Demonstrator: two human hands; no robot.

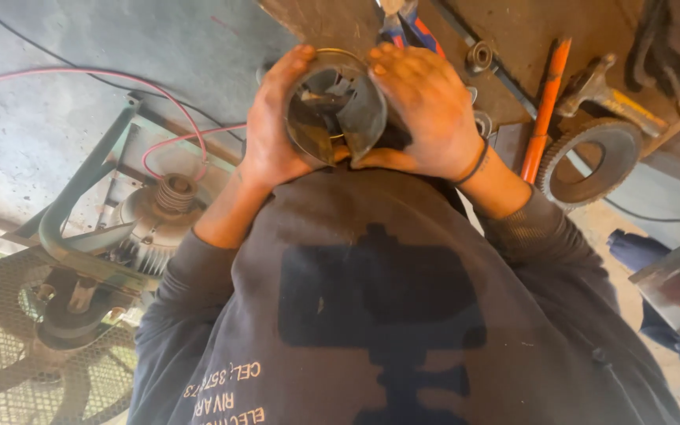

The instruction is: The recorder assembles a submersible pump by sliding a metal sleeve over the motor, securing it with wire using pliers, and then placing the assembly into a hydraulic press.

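Note:
Both of my hands grip a hollow metal cylinder (332, 106), dark and greasy inside, with its open end facing me. My left hand (273, 126) wraps its left wall, fingers curled over the top rim. On the other side my right hand (426, 110) covers the right wall; a dark band circles that wrist. The cylinder is held close against my chest, above my dark sweatshirt (387, 307).
A worn bench top (513, 31) at upper right holds a large toothed gear ring (588, 161), an orange-handled tool (545, 106), a metal clamp piece (604, 90) and blue-red pliers (403, 27). At left stands a green-framed motor with pulley (171, 197), pink wire and mesh guard.

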